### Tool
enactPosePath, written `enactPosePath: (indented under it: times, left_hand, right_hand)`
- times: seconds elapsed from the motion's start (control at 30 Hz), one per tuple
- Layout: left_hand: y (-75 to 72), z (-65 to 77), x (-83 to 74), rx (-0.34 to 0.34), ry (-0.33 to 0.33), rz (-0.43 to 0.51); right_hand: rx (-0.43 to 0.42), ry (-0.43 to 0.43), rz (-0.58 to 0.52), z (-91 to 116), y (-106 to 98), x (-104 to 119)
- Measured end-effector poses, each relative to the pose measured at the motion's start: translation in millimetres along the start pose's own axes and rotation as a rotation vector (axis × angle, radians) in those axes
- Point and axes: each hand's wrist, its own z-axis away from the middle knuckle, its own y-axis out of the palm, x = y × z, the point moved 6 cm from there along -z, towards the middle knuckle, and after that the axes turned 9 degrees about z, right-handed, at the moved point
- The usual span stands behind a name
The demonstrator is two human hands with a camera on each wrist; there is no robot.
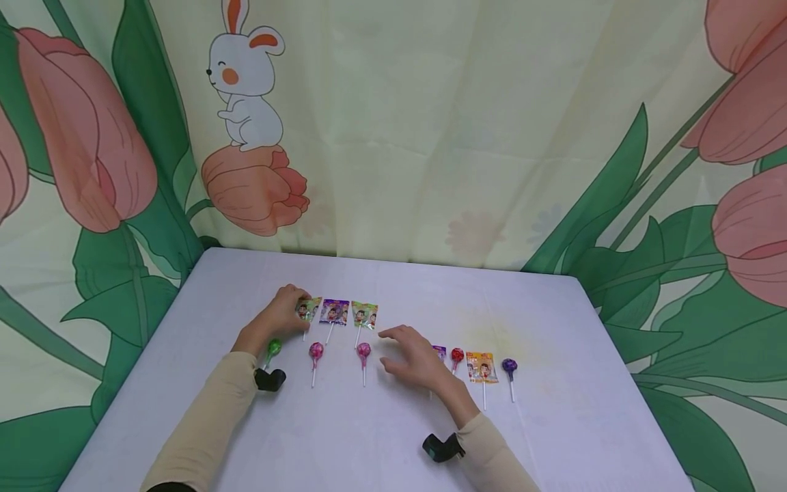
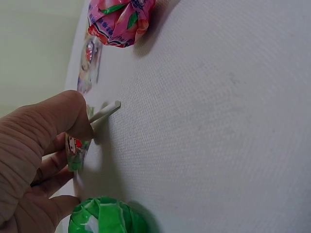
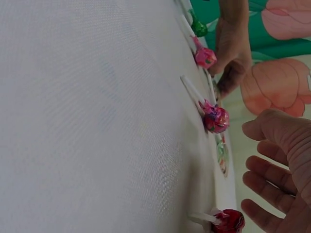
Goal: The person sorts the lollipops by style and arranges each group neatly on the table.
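My left hand pinches a lollipop in a flat green wrapper at the left end of the back row; its white stick shows past the thumb in the left wrist view. Beside it lie a purple-wrapped flat lollipop and another green one. Nearer me are a green ball lollipop, close to the left wrist, and two pink ball lollipops, one left and one right. My right hand hovers over the table, fingers spread and holding nothing, partly hiding a purple flat lollipop.
Right of the right hand lie a red ball lollipop, an orange flat lollipop and a purple ball lollipop. A white cloth covers the table. Behind it hangs a printed curtain.
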Motion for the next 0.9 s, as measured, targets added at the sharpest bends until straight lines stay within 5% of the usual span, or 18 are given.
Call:
enactPosePath:
  times: [0.9]
  left_hand:
    - [0.3, -0.9, 2.9, -0.006, 0.011, -0.007]
  right_hand:
    - [-0.119, 0.062, 0.032, 27, -26, -28]
